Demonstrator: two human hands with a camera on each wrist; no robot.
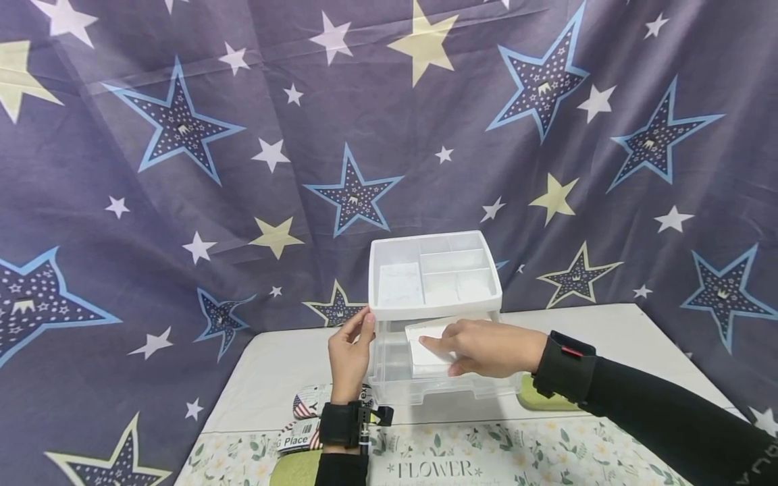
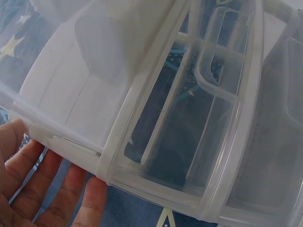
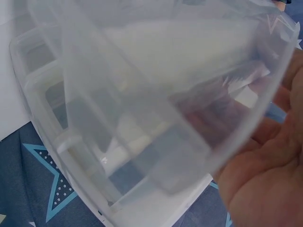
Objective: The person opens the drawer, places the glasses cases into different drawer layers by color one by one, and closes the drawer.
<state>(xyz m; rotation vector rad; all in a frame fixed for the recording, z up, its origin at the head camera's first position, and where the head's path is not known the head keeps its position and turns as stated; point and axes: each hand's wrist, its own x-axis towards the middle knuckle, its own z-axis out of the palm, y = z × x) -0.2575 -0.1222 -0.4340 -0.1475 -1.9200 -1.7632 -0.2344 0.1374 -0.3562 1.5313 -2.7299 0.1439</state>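
A white drawer organizer (image 1: pixel 434 312) of clear and white plastic stands on the table, with a divided tray on top. My left hand (image 1: pixel 349 347) rests its fingertips against the organizer's left edge. In the left wrist view, the fingers (image 2: pixel 71 191) lie fairly straight along the frame's edge (image 2: pixel 102 165). My right hand (image 1: pixel 486 347) reaches into the open-fronted drawer space and holds a white packet (image 1: pixel 428 358), index finger stretched across it. The right wrist view shows this hand (image 3: pixel 270 156) partly behind the blurred, translucent drawer wall (image 3: pixel 137 132); its fingertips are hard to make out.
Printed packages (image 1: pixel 298 435) lie left of the organizer, near a green object (image 1: pixel 294 469). Another green object (image 1: pixel 543 398) sits at its right, under the right forearm. A floral mat (image 1: pixel 437 445) covers the table's front, and a star-patterned cloth (image 1: pixel 340 121) hangs behind.
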